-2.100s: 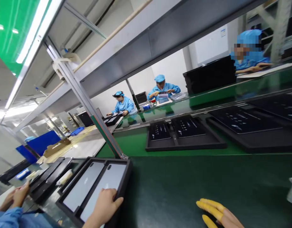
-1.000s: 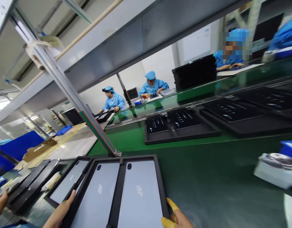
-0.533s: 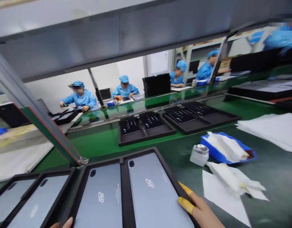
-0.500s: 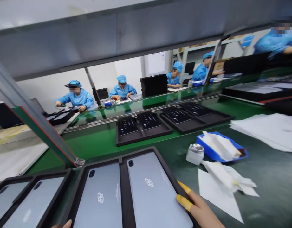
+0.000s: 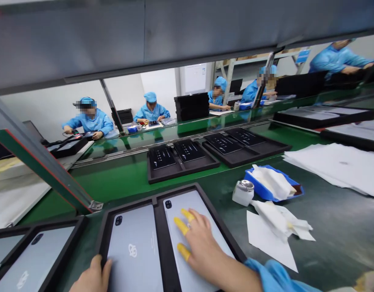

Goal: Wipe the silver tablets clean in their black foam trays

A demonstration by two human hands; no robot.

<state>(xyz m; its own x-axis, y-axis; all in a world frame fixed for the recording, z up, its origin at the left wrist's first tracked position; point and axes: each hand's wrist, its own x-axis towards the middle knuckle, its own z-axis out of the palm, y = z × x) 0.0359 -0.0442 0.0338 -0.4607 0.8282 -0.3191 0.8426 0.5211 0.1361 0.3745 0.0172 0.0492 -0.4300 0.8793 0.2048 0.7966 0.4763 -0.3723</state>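
A black tray [image 5: 202, 188] in front of me holds two silver tablets, backs up: a left tablet [image 5: 135, 231] and a right tablet [image 5: 211, 207]. My left hand [image 5: 91, 278] grips the tray's left rim, thumb on the inner side. Over the right tablet lies my right hand [image 5: 202, 247], fingers spread, with yellow finger cots on several tips; it covers much of that tablet. Whether its fingertips press on the surface is hard to tell.
Another tray [image 5: 80, 223] with silver tablets stands at left. Beyond, two trays [image 5: 187, 172] hold black-wrapped tablets on the green belt [image 5: 113, 174]. To the right are a white dispenser bottle [image 5: 243, 194], a blue box [image 5: 266, 194], crumpled wipes [image 5: 275, 219] and white sheets [image 5: 336, 166]. Co-workers sit opposite.
My right hand has left the tray's right edge and moved left over the right tablet. My left hand has come further into view at the left rim. The view has shifted slightly.
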